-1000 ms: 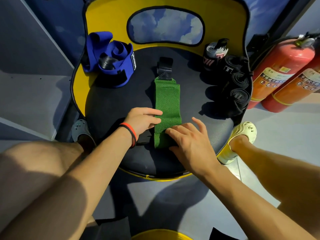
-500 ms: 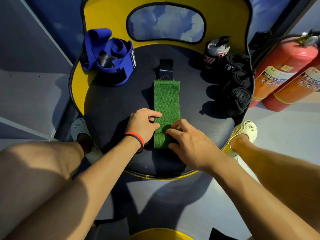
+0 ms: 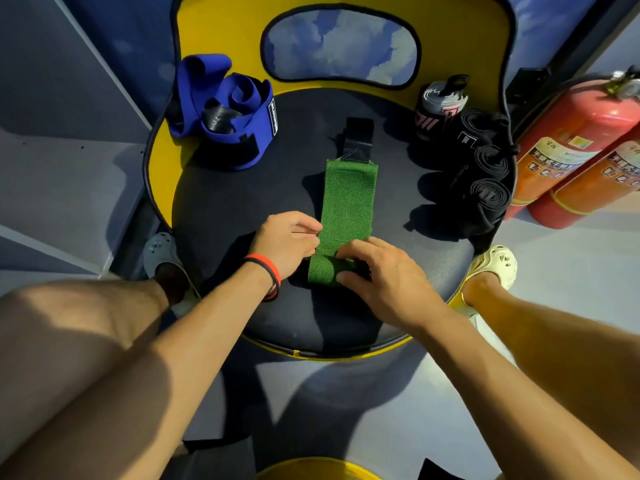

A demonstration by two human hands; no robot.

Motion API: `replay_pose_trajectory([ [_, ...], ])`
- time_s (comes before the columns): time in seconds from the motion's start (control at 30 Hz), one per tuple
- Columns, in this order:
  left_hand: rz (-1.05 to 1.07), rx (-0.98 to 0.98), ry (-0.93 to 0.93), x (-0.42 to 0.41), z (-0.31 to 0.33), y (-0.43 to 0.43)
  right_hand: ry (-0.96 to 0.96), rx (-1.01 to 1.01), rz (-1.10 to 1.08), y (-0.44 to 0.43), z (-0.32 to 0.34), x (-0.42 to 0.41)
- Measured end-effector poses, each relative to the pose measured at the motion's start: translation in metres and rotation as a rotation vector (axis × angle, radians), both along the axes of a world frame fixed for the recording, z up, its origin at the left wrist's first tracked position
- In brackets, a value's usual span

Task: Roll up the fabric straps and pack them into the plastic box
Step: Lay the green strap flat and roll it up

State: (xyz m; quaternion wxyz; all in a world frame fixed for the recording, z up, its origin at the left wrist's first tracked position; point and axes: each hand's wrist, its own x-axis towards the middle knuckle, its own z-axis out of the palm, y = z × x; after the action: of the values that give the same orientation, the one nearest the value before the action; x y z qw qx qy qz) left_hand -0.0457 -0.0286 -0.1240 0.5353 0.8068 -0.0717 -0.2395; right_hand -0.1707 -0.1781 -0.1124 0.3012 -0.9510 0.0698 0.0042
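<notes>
- Green strap (image 3: 348,199) lies lengthwise on the chair seat (image 3: 235,216). Its near end is wound into a roll (image 3: 323,271) that sits between the two hands.
- Change over the last second: the hands were pressing a flat fold at the near end. Half a second ago that was a first small turn, and now it is a clear cylinder, thicker and a little further up the strap. The flat stretch beyond the hands is shorter.
- Left hand (image 3: 287,244) is at the strap's left edge just above the roll, thumb and fingers pinching the fabric. It looks to be keeping the edge lined up.
- Right hand (image 3: 384,271) lies over the right half of the roll with its fingers curled onto it. The hands are close together, both on the same strap.
- Black tab (image 3: 358,140) at the strap's far end lies flat, well beyond the fingertips and not yet reached.
- Judgement: rolling is properly started. More than half the length is unrolled, and packing has not begun for this strap.
- Black rolled straps (image 3: 485,178) and a grey and pink roll (image 3: 440,109) stand beyond the right hand. They look finished.
- Blue wraps (image 3: 235,116) sit loosely bundled beyond the left hand and probably need rolling.
- The plastic box is not in view.
- Risk: the roll could skew or slacken if the edges drift apart.
- Fire extinguishers (image 3: 571,143) stand on the floor further out past the right hand.
</notes>
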Motion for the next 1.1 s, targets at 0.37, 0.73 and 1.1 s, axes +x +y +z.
replay_pose_trajectory([
  [0.37, 0.004, -0.003, -0.005, -0.013, 0.003, 0.005, -0.077, 0.100, -0.222, -0.010, -0.020, 0.018],
  [0.73, -0.027, 0.091, 0.037, -0.021, 0.002, 0.016, 0.025, 0.073, -0.317, -0.009, -0.012, 0.021],
  [1.1, 0.036, 0.046, 0.240, -0.050, 0.007, 0.027, -0.138, 0.067, -0.244, 0.003, -0.009, -0.007],
])
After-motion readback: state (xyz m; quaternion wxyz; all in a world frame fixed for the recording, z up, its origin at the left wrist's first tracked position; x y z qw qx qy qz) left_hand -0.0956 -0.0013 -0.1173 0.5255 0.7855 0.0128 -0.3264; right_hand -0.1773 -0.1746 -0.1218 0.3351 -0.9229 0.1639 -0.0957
